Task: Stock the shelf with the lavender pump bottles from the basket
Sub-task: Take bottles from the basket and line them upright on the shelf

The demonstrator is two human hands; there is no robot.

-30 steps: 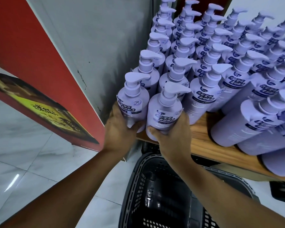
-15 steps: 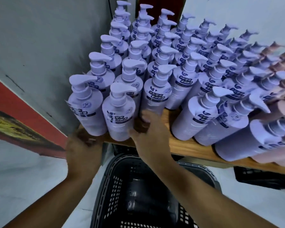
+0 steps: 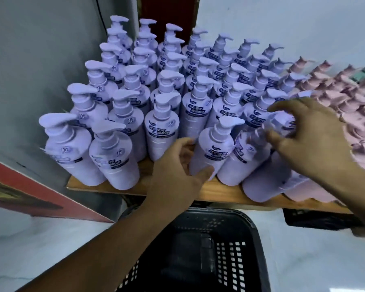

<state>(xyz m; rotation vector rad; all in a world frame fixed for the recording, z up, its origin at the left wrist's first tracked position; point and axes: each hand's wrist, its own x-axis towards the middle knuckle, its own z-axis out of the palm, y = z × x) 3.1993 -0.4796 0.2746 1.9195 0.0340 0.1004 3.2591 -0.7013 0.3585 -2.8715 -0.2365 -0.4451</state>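
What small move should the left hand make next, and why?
Probably slide the front bottle leftward: the left hand curls round it, and bare shelf shows between it and its left neighbour. No lavender bottle shows in the basket.

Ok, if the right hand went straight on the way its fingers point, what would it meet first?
The right hand would likely meet the pump of the blurred lavender bottle at its fingertips first; blur hides whether they touch.

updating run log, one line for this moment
left hand grips front-row bottle | right hand at neighbouring bottle, grip blurred | basket: no bottles seen
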